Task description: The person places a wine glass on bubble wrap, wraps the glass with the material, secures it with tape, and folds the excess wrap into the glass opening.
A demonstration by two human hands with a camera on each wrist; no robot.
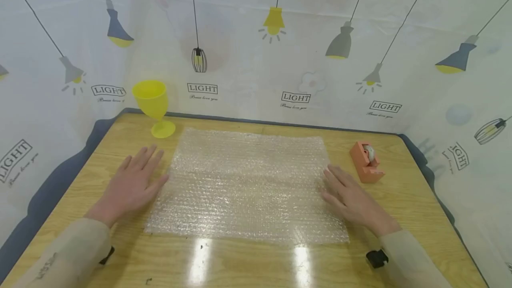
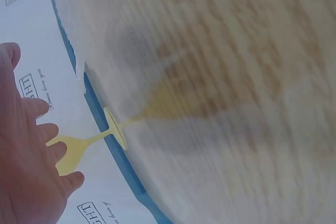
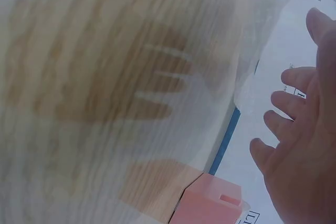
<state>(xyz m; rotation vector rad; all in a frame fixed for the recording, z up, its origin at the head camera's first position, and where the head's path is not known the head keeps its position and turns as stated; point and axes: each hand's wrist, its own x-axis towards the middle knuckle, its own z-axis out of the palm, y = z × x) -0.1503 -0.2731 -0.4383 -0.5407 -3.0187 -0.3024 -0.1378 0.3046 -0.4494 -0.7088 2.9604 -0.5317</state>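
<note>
A sheet of clear bubble wrap (image 1: 248,186) lies spread flat on the wooden table. My left hand (image 1: 134,181), palm down with straight fingers, is at the sheet's left edge and holds nothing. At the right edge is my right hand (image 1: 354,197), its fingers extended and its fingertips overlapping the wrap in the head view. A yellow plastic goblet (image 1: 152,101) stands upright beyond the left hand; the left wrist view shows its base (image 2: 115,129) behind the fingers. Just past the right hand sits a salmon-coloured tape dispenser (image 1: 365,163) with a roll of clear tape.
The wooden table (image 1: 248,270) has a dark blue edge along its back and sides. White sheeting (image 1: 236,21) printed with hanging lamps encloses the back and both sides. Black straps (image 1: 377,259) sit at the wrists.
</note>
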